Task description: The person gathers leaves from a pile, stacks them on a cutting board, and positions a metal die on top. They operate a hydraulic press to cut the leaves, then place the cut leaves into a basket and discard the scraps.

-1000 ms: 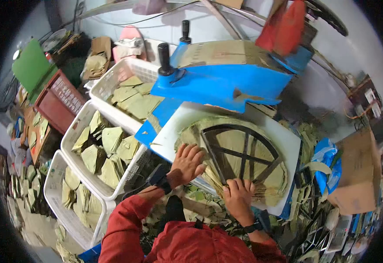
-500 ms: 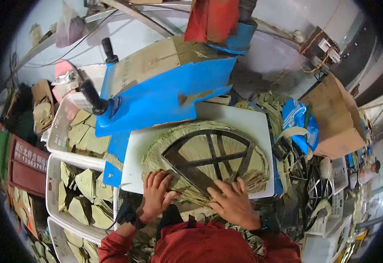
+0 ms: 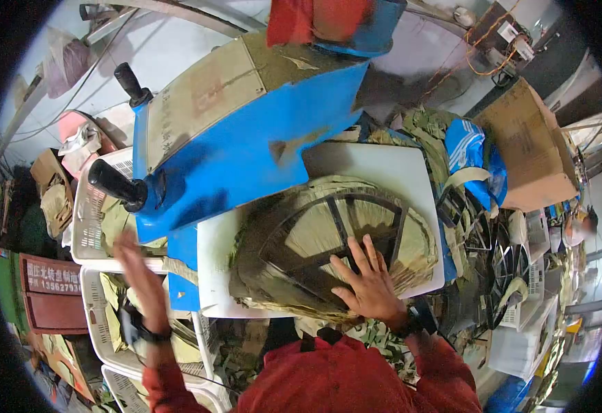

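A black metal cutting die [image 3: 400, 227], fan-shaped with crossbars, lies on a thick stack of pale green, leaf-like sheets [image 3: 314, 230]. The stack rests on a white board [image 3: 215, 251] under the edge of a blue press arm [image 3: 239, 151]. My right hand [image 3: 366, 286] lies on the die's right and lower part, fingers spread. Off the stack to the left, my left hand [image 3: 141, 282] is raised, blurred by motion, with its fingers seemingly stretched upward. It is below the press's lower black handle [image 3: 115, 184] and does not touch it. Nothing shows in it.
White baskets [image 3: 98, 323] holding cut pale green pieces stand on the left. A second black handle [image 3: 132, 84] sticks out from the press. To the right are a cardboard box [image 3: 531, 151], a blue bag [image 3: 476, 165], and heaped scraps with more black dies [image 3: 500, 258].
My left hand has left the stack's lower edge and risen leftward toward the press handle. My right hand has slid up onto the die and flattened. The view has shifted slightly.
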{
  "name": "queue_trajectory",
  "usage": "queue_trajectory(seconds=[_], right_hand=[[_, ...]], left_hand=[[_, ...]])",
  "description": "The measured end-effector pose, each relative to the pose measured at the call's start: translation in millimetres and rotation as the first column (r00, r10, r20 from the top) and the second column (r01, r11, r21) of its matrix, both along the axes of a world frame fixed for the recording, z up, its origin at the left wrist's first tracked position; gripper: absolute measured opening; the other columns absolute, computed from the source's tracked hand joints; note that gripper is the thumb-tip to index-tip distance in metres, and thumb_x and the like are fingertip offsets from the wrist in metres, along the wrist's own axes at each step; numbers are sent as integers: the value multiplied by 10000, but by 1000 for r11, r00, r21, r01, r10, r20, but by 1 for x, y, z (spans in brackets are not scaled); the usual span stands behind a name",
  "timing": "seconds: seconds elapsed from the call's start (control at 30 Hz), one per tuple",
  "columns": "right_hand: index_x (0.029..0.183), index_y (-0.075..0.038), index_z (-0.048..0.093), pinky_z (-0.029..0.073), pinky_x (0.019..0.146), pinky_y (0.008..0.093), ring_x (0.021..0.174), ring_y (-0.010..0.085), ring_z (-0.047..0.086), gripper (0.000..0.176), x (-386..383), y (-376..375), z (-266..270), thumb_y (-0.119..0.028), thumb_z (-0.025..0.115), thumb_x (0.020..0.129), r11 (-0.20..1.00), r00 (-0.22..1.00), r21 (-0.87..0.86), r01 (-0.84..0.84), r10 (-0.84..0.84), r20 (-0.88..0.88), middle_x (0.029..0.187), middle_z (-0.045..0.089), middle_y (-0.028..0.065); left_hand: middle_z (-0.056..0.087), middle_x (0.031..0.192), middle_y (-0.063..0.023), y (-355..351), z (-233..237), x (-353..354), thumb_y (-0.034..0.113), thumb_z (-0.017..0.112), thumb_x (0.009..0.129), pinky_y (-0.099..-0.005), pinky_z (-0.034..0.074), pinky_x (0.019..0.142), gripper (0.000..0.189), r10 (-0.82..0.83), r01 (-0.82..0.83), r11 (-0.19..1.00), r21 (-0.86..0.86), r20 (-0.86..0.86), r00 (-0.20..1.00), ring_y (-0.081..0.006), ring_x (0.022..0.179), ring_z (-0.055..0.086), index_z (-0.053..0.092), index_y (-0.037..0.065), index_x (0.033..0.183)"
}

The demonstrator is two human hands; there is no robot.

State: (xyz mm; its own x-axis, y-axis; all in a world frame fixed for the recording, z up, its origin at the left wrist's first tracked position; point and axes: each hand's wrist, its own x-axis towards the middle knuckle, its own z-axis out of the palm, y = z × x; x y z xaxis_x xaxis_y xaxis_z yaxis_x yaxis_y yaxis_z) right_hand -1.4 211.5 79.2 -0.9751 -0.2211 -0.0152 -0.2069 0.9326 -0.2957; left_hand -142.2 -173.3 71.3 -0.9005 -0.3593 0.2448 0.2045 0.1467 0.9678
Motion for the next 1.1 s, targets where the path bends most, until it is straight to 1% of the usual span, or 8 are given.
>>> queue_trajectory(seconds=[0.07, 0.1, 0.17, 0.43, 0.63, 0.83, 1.0, 1.1], right_hand=[[1341, -176, 450, 225, 1028, 576, 1359, 449, 106, 534, 0, 0, -1, -384, 570, 864, 1000, 1000, -10, 1, -1, -24, 1487, 152, 198], [1339, -178, 454, 231, 1026, 573, 1357, 448, 115, 529, 0, 0, -3, -380, 569, 863, 1000, 999, -5, 6, -6, -40, 1485, 159, 197], [1333, -180, 461, 242, 1024, 567, 1353, 446, 134, 520, 2, 1, -6, -372, 567, 862, 1000, 997, 0, 11, -11, -79, 1482, 172, 196], [1309, -152, 482, 265, 1006, 596, 1323, 444, 215, 421, 11, 7, -23, -265, 497, 903, 993, 963, -119, -6, -26, -268, 1432, 276, 204], [1312, -25, 409, 275, 1025, 542, 1308, 416, 268, 470, 9, 10, -42, -229, 503, 899, 958, 926, -286, -4, -104, -362, 1398, 334, 205], [1282, 22, 429, 298, 1039, 404, 1256, 341, 385, 409, -9, 26, -58, -174, 483, 927, 711, 865, -673, -201, -193, -462, 1305, 447, 205], [1309, 14, 410, 263, 1061, 321, 1268, 197, 369, 425, 22, 47, 29, -244, 451, 973, 232, 971, -959, -165, -134, -200, 1299, 464, 124], [1297, -13, 441, 293, 1029, 297, 1182, 168, 446, 402, 32, 54, 90, -255, 447, 975, 155, 946, -946, -285, 203, -252, 1230, 522, 110]], left_hand=[[374, 1372, -182, 3, 56, -59, 346, 257, 1006, -382, 246, 1089, 519, 36, -95, 985, -140, -379, 925, -259, 1250, 392, 357, -50, 1327], [424, 1321, -179, -20, 57, -86, 377, 243, 1003, -387, 287, 1064, 547, -15, -86, 948, -308, -313, 950, -263, 1194, 443, 392, -55, 1304], [579, 1052, -142, -8, 86, -113, 442, 230, 992, -377, 422, 931, 601, -232, 276, 875, 397, -156, 960, -253, 963, 568, 513, -51, 1189], [589, 788, -45, 15, 93, -62, 484, 427, 946, -271, 452, 721, 488, -220, 235, 956, 174, -100, 970, -142, 754, 568, 585, 24, 902], [587, 771, -31, 82, 93, 44, 437, 464, 947, -266, 440, 696, 410, -172, 148, 975, -165, -139, 975, -111, 719, 543, 576, 46, 891], [568, 1058, -70, 164, 91, 142, 400, 430, 969, -272, 384, 895, 459, -264, 267, 961, 64, -51, 963, -144, 978, 498, 534, -4, 1159], [334, 1396, -150, 126, 83, 104, 343, 420, 972, -314, 273, 1042, 582, 60, -146, 949, -279, -295, 954, -203, 1263, 344, 260, -13, 1404], [217, 1458, -256, 109, 80, 92, 61, 369, 941, -395, 214, 1102, 478, -38, -285, 447, -848, -337, 941, -377, 1354, 231, 251, 9, 1402]])
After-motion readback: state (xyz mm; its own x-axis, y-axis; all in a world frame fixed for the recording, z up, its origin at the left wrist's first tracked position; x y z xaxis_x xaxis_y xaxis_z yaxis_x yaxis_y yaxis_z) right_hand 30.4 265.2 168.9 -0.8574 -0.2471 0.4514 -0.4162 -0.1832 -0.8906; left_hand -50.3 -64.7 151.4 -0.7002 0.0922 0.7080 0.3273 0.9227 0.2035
